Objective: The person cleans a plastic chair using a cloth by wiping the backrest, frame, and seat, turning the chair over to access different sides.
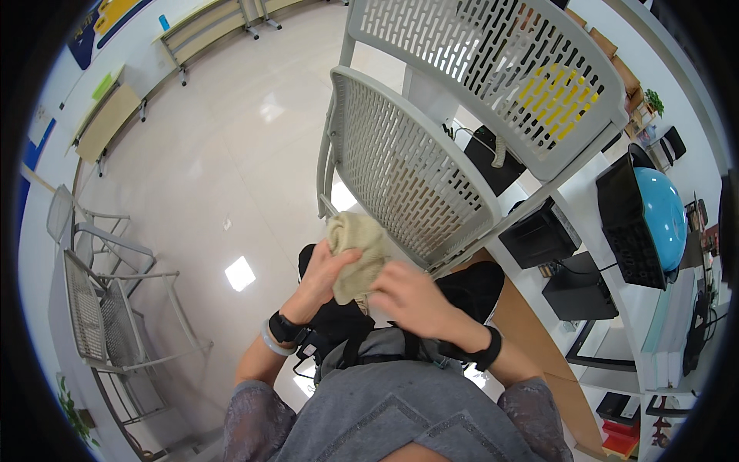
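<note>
A beige cloth (pixel 359 254), folded and bunched, is held up above my knees. My left hand (pixel 323 277) grips its left side, with the thumb lying across the front. Blurred by motion, my right hand (pixel 411 297) is at the lower right edge of the cloth with its fingers curled; whether they pinch the fabric is unclear. Just beyond the cloth stands a grey folding chair with a perforated plastic seat (pixel 404 173), tipped up at a slant, and a perforated backrest (pixel 491 75) above it.
White shelving (pixel 626 341) along the right holds black boxes (pixel 540 234) and a black crate (pixel 626 225) with a shiny blue rounded object (pixel 658 216). More folding chairs (pixel 109 312) stand at the left. Wheeled tables (pixel 202 34) line the far wall beyond the glossy tiled floor (pixel 231 144).
</note>
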Motion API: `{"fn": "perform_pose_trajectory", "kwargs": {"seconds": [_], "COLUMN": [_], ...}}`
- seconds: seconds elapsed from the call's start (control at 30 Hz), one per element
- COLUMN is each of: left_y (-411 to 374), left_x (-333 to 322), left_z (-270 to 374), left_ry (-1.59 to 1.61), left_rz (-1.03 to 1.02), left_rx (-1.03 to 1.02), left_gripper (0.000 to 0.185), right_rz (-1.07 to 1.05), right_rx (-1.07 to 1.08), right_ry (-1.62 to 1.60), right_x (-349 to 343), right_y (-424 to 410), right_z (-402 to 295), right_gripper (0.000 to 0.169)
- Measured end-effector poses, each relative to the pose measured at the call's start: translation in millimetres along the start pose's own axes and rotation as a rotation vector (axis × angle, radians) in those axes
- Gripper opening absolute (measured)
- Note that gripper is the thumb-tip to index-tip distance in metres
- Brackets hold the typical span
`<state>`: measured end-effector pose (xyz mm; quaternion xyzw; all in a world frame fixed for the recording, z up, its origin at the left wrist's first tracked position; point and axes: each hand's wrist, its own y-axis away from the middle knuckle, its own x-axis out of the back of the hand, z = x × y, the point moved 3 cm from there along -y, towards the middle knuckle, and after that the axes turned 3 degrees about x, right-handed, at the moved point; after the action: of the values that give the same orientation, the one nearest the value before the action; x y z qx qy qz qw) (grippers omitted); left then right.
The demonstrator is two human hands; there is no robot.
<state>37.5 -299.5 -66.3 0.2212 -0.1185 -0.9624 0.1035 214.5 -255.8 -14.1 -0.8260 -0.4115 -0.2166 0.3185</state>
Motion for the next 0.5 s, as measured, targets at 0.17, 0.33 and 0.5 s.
{"fn": "perform_pose_trajectory", "kwargs": {"seconds": [0.17, 0.33, 0.5], "left_y": [12, -3, -3], "left_x": [-12, -55, -24], "left_z": [24, 17, 2], "left_ry": [0.187, 0.207, 0.173], "left_rz": [-0.022, -0.134, -0.06], "left_rx": [0.023, 0.001, 0.057], "left_gripper": [0.049, 0.05, 0.046], "right_rz": [0.164, 0.105, 0.093], "right_rx": [-0.758, -0.765, -0.508], "right_ry": [-0.603, -1.561, -1.8], "right_x": [-17, -89, -37], "right_y": [63, 63, 39], "right_z": [149, 175, 125], "right_gripper": [0.047, 0.093, 0.096]}}
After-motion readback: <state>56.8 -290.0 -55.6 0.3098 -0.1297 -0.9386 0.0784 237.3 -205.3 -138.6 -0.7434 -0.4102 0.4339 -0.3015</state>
